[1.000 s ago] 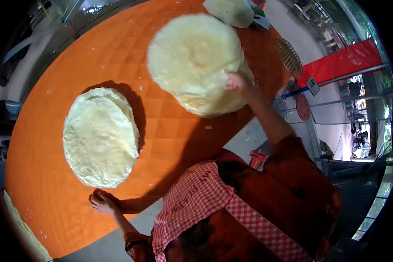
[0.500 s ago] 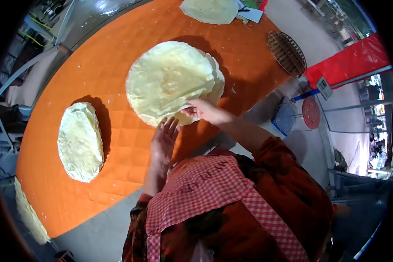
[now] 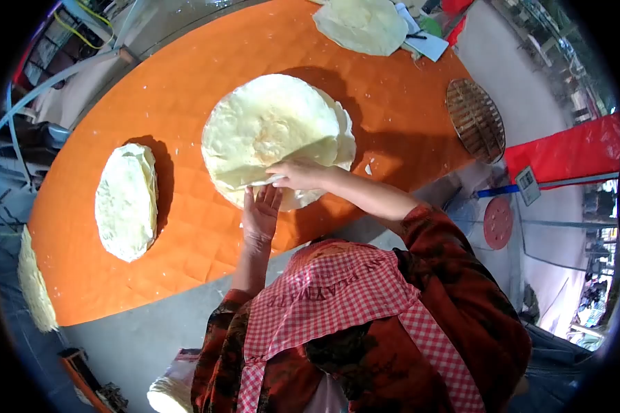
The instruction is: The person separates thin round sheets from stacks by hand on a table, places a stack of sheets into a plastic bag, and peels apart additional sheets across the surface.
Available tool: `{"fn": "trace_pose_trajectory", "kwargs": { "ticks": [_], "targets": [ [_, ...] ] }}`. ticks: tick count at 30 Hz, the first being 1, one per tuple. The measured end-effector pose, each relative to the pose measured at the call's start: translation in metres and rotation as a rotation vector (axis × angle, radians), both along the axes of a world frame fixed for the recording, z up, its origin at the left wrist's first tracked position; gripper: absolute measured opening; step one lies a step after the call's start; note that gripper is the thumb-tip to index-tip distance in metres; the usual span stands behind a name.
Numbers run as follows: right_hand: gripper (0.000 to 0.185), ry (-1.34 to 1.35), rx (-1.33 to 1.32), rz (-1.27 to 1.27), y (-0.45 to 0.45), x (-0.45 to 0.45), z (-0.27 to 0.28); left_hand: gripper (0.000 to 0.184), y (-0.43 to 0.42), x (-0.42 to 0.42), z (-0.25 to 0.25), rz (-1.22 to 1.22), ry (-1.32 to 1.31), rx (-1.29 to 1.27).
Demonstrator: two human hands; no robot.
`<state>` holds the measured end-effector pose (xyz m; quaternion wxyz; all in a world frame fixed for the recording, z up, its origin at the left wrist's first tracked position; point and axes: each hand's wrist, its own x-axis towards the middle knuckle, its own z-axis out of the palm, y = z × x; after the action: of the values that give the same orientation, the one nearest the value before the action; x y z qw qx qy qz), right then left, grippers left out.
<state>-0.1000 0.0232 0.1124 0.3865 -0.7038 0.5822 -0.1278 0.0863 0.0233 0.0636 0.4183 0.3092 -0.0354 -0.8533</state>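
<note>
A stack of thin, round, pale yellow sheets [image 3: 262,117] lies on the orange tabletop [image 3: 186,227] in front of me. My right hand [image 3: 296,173] pinches the near edge of the top sheet, which is lifted and folded slightly back. Palm up, with its fingers spread, my left hand [image 3: 260,213] is at the same edge, its fingertips touching or just under the sheet. To the left lies a second stack [image 3: 126,203] of similar sheets, oval in outline.
More pale sheets [image 3: 362,26] lie at the far edge beside a white paper [image 3: 427,45] with a dark pen. A round woven rack [image 3: 475,120] sits at the table's right edge. Beyond it are a red sheet [image 3: 565,151] and a red round stool [image 3: 497,222].
My left hand has come from beside the left stack to the middle stack. My right hand has moved from the stack's right side to its near edge, where the top sheet is now lifted.
</note>
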Motion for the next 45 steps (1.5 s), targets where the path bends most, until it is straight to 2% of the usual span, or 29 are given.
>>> {"fn": "trace_pose_trajectory", "kwargs": {
  "ticks": [3, 4, 5, 8, 11, 14, 17, 19, 20, 22, 24, 27, 30, 31, 32, 33, 35, 37, 38, 39, 40, 41, 42, 43, 44, 45],
  "targets": [
    [0.048, -0.108, 0.115, -0.026, -0.008, -0.004, 0.007, 0.044, 0.001, -0.007, 0.005, -0.012, -0.128, -0.181],
    [0.047, -0.122, 0.173, -0.024, -0.013, -0.005, 0.006, 0.044, -0.001, -0.007, -0.001, -0.021, -0.093, -0.228],
    [0.047, -0.137, 0.230, -0.025, -0.017, -0.004, 0.004, 0.044, -0.003, -0.008, -0.005, -0.018, -0.125, -0.211],
    [0.047, -0.078, 0.126, -0.005, -0.020, -0.004, -0.011, 0.041, -0.009, -0.016, -0.007, 0.000, -0.213, -0.179],
    [0.047, -0.149, 0.120, -0.021, -0.025, -0.006, -0.023, 0.037, -0.014, -0.015, 0.003, 0.017, -0.162, -0.185],
    [0.046, -0.352, 0.416, -0.119, -0.029, -0.006, -0.006, 0.034, -0.014, -0.015, -0.002, 0.038, -0.157, -0.198],
    [0.043, -0.394, 0.287, 0.012, -0.037, -0.019, -0.036, 0.035, -0.011, -0.018, -0.002, 0.080, -0.201, -0.262],
    [0.042, -0.405, 0.300, -0.007, -0.042, -0.015, -0.022, 0.034, -0.009, -0.019, 0.008, 0.064, -0.272, -0.298],
    [0.049, -0.290, 0.230, -0.013, -0.045, -0.012, -0.009, 0.034, -0.008, -0.020, 0.011, 0.055, -0.308, -0.313],
    [0.056, -0.152, 0.283, 0.069, -0.057, 0.002, 0.024, 0.035, -0.005, -0.026, 0.011, 0.007, -0.405, -0.318],
    [0.066, -0.074, 0.308, 0.086, -0.063, 0.021, 0.027, 0.039, 0.000, -0.034, -0.004, -0.021, -0.472, -0.342],
    [0.063, 0.224, 0.054, 0.018, -0.070, 0.045, 0.015, 0.038, 0.007, -0.045, 0.003, 0.040, -0.452, -0.416],
    [0.058, 0.012, 0.292, -0.018, -0.076, 0.034, 0.021, 0.043, 0.003, -0.039, 0.009, 0.066, -0.513, -0.335],
    [0.057, -0.066, 0.365, -0.027, -0.078, 0.030, 0.023, 0.048, 0.000, -0.037, 0.011, 0.243, -0.443, -0.270],
    [0.051, -0.121, 0.304, -0.099, -0.080, 0.030, -0.016, 0.047, -0.010, -0.029, 0.009, 0.276, -0.339, -0.162],
    [0.048, -0.110, 0.299, -0.074, -0.080, 0.031, -0.015, 0.047, -0.021, -0.020, 0.006, 0.311, -0.234, -0.054],
    [0.042, -0.086, 0.279, -0.016, -0.082, 0.032, -0.010, 0.045, -0.030, -0.015, 0.004, 0.199, -0.293, 0.006],
    [0.035, -0.232, 0.255, -0.019, -0.074, 0.035, -0.005, 0.048, -0.050, 0.002, -0.013, 0.026, -0.342, -0.058],
    [0.033, -0.314, 0.204, 0.003, -0.070, 0.039, -0.002, 0.052, -0.048, 0.002, -0.019, -0.054, -0.568, -0.182],
    [0.036, -0.239, 0.068, 0.025, -0.067, 0.042, 0.008, 0.054, -0.058, 0.001, -0.086, 0.069, -0.771, -0.271],
    [0.041, -0.164, 0.004, 0.100, -0.066, 0.043, 0.026, 0.056, -0.058, -0.006, -0.065, 0.224, -0.905, -0.379],
    [0.047, -0.134, 0.038, 0.054, -0.066, 0.043, 0.009, 0.048, -0.053, -0.007, -0.039, 0.198, -0.615, -0.240],
    [0.051, 0.023, -0.002, 0.068, -0.063, 0.038, 0.008, 0.040, -0.048, -0.007, -0.014, 0.180, -0.356, -0.065],
    [0.052, 0.030, 0.127, 0.002, -0.064, 0.044, 0.032, 0.043, -0.046, -0.006, 0.003, 0.152, -0.343, 0.000],
    [0.053, -0.080, 0.118, -0.059, -0.061, 0.041, 0.011, 0.045, -0.044, -0.005, -0.003, 0.134, -0.308, -0.056],
    [0.054, -0.078, 0.141, -0.041, -0.066, 0.044, 0.014, 0.046, -0.040, -0.005, 0.008, 0.144, -0.313, -0.074]
  ]
}}
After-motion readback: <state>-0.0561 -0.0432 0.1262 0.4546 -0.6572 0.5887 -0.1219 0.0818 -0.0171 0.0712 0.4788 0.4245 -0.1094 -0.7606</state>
